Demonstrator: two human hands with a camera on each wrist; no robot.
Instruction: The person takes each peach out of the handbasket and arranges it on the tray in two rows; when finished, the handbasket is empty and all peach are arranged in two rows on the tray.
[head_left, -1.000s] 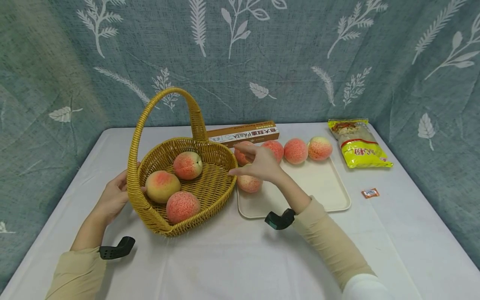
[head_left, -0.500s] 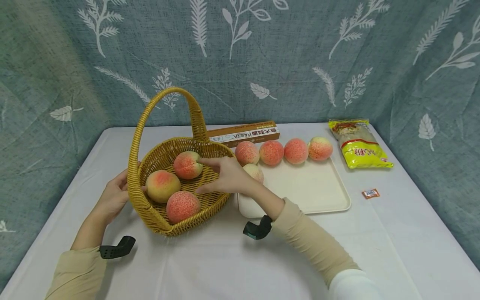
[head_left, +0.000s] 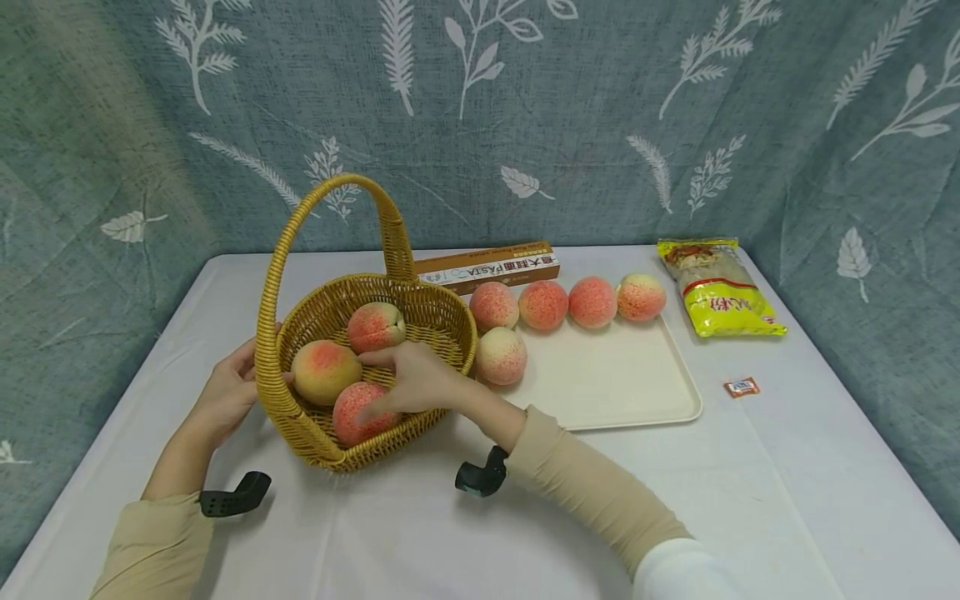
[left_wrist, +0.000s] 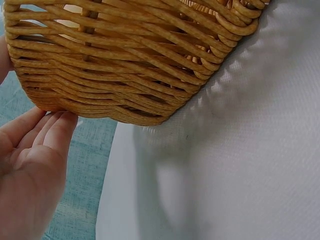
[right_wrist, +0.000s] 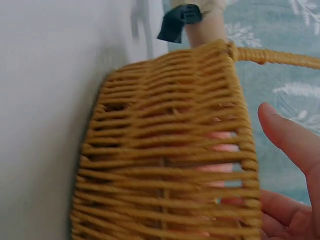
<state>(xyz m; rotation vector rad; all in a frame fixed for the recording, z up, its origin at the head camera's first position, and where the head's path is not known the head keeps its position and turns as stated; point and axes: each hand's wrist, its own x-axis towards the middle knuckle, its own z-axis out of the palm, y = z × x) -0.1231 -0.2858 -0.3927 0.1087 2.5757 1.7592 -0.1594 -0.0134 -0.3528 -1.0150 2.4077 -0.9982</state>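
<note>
The wicker basket [head_left: 442,400] with its tall arched handle stands at the left of the table and holds three peaches. At its left side, my left hand [head_left: 225,392] grips the rim; in the left wrist view the fingertips press the woven wall. My right hand [head_left: 423,379] reaches over the basket's right rim, its thumb and fingers spread above the front pink peach [head_left: 352,417]. Whether it touches that peach I cannot tell. Beside its fingertips lie the yellow-orange peach [head_left: 324,372] and the red peach [head_left: 375,327] at the back.
Right of the basket is a cream tray [head_left: 615,383], with several peaches along its back and left edges, including a pale peach [head_left: 501,357]. Behind is a pasta box [head_left: 487,268]. Farther right lie a yellow food bag [head_left: 720,292] and a small orange packet [head_left: 741,387].
My right hand has moved left and toward me, from over the tray's left peaches to above the front peach in the basket. My left hand stays at the rim.
</note>
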